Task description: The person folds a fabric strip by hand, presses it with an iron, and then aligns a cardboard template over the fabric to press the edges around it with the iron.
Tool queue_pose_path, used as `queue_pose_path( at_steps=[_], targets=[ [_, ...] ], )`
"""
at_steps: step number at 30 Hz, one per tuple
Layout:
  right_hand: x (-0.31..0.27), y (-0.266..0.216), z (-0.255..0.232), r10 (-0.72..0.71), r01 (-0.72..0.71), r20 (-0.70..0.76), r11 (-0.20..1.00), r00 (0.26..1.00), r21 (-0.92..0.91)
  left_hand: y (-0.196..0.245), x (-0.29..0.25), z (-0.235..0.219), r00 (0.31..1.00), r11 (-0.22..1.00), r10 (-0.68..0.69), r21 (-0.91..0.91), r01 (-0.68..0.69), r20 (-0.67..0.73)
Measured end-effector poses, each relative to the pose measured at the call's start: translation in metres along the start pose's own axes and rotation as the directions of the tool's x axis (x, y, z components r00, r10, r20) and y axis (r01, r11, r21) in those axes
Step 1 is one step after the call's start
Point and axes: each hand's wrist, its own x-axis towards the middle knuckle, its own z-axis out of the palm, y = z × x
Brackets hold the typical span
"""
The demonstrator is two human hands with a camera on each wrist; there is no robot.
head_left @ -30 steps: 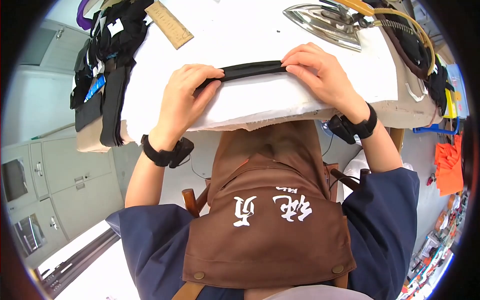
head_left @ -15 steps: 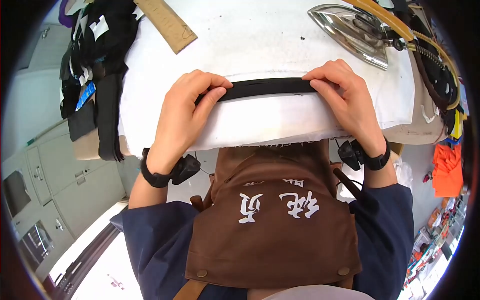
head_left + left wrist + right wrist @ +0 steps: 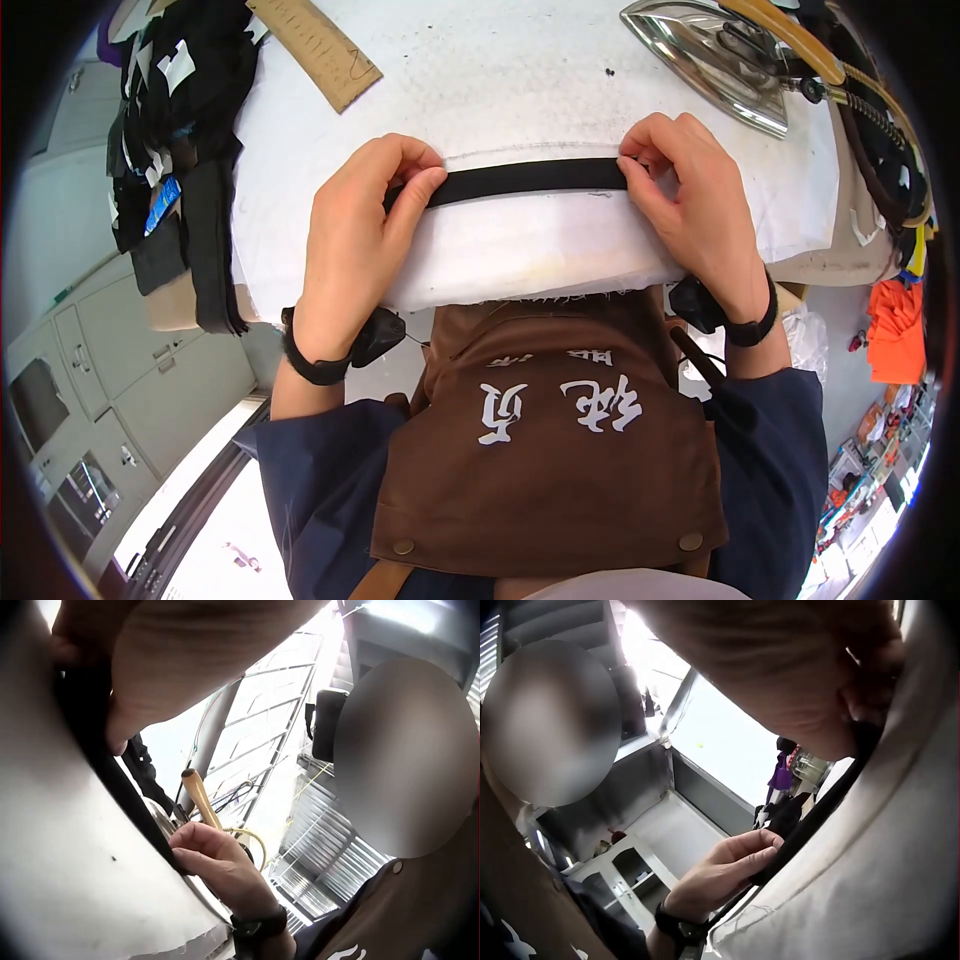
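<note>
A white padded board [image 3: 520,80] carries black strip [image 3: 530,179], iron [image 3: 705,60], ruler [image 3: 313,48].

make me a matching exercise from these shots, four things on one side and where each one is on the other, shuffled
Things:
1. long black fabric strip
2. shiny metal steam iron
3. flat brown cardboard ruler
4. pile of black fabric pieces

Places:
A. over the pad's left edge
B. far right of the white pad
C. stretched between both hands
D. far left on the white pad

Pairs: 1-C, 2-B, 3-D, 4-A
</note>
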Motion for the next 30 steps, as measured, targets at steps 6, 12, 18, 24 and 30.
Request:
queue_pose_path(
  at_steps=[6, 12, 18, 24, 30],
  targets=[
    [-0.001, 0.005, 0.001, -0.112, 0.111, -0.064, 0.994, 0.992, -0.013, -0.012, 0.003, -0.002, 0.968, 0.939, 0.238, 0.272, -0.208, -0.083],
    [0.0, 0.012, -0.001, -0.275, 0.27, -0.039, 0.956, 0.961, -0.114, -0.024, 0.007, -0.024, 0.942, 0.917, 0.33, 0.219, -0.335, 0.056],
    [0.008, 0.01, -0.007, -0.315, 0.319, 0.058, 0.944, 0.947, -0.089, -0.018, 0.016, -0.041, 0.932, 0.905, 0.272, 0.265, -0.332, 0.239],
    [0.004, 0.013, -0.001, -0.478, 0.455, -0.033, 0.854, 0.878, -0.252, -0.015, 0.01, -0.04, 0.916, 0.896, 0.336, 0.224, -0.382, 0.22],
    [-0.014, -0.002, -0.016, -0.532, 0.521, -0.279, 0.845, 0.799, -0.118, 0.001, -0.03, -0.035, 0.938, 0.95, 0.311, 0.074, -0.303, -0.154]
  ],
)
